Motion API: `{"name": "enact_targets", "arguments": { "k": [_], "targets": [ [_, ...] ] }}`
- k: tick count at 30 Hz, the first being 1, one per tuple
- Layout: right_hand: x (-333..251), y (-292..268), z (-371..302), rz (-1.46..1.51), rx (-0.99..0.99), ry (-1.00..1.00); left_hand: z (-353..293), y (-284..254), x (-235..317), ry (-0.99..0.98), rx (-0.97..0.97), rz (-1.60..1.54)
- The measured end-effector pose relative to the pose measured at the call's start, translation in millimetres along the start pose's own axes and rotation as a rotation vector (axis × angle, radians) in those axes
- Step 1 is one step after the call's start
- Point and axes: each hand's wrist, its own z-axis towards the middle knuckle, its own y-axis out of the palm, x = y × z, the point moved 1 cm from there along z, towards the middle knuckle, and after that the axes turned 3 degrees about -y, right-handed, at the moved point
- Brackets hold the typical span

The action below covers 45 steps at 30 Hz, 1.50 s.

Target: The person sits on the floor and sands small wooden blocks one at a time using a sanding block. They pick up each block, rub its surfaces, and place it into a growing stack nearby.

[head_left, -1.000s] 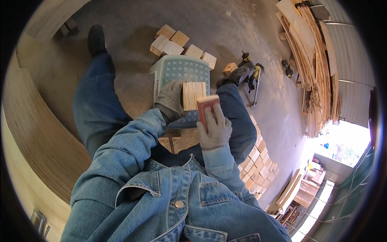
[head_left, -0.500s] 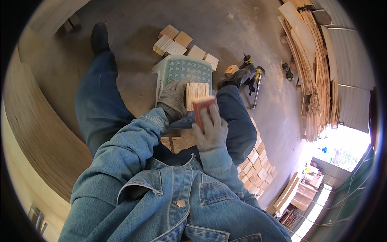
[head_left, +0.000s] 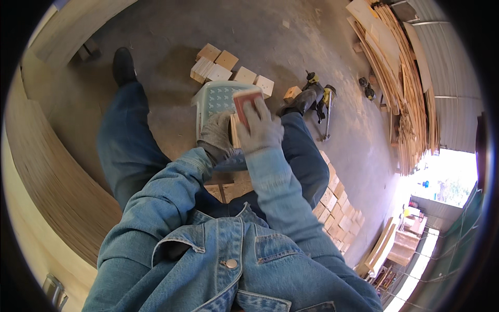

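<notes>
A pale green plastic stool (head_left: 212, 99) stands between my knees. On it sits a plywood block (head_left: 235, 133) with layered edges, mostly hidden by my hands. My left hand (head_left: 215, 135), in a grey glove, is closed around the block's left side. Gloved as well, my right hand (head_left: 264, 131) grips a red sanding block (head_left: 242, 100) with a pale edge, fingers laid over its top. The sanding block is at the far end of the plywood block; whether they touch is hidden.
Several wooden blocks (head_left: 226, 60) lie beyond the stool. Right of them are a lone block (head_left: 292, 93) and yellow-black power tools (head_left: 328, 96) by my right foot. More blocks (head_left: 338, 208) are stacked beside my right leg. Long boards (head_left: 410, 104) lean at the right wall.
My right hand has moved away from me with the sanding block, from the plywood block's near right corner to its far end. My left hand keeps its hold.
</notes>
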Motion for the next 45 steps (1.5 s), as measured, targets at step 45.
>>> {"name": "enact_targets", "arguments": {
  "k": [45],
  "targets": [
    [18.0, 4.9, -124.5, 0.145, 0.117, -0.238, -3.6, 4.4, 0.2, -0.157, -0.107, 0.176]
  ]
}}
